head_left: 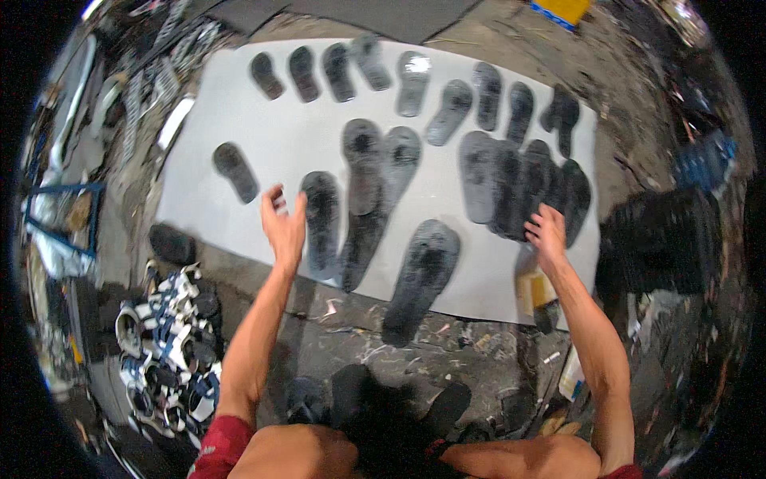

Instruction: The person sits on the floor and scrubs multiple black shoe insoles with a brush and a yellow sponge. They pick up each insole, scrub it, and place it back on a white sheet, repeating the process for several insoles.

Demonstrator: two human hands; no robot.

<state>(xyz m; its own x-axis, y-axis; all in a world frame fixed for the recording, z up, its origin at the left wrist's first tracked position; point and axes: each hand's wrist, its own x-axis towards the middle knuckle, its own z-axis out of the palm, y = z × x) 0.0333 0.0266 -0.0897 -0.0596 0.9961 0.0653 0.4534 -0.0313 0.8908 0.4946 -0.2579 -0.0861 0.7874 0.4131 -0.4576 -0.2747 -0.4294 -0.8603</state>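
Many dark grey, shiny shoe soles lie on a white sheet in front of me. My left hand hovers with thumb and fingers apart, just left of a long sole. A smaller sole lies beyond it to the left. My right hand is at the near edge of a cluster of overlapping soles; its fingers are loosely bent and hold nothing I can see. Whether they touch a sole is unclear. Between my hands, one large sole overhangs the sheet's near edge, and overlapping soles lie farther back.
The white sheet covers the ground, with a row of small soles along its far side. A pile of white-and-dark strapped footwear is at left. A pale, yellowish object stands below my right hand. Scraps litter the dirty floor.
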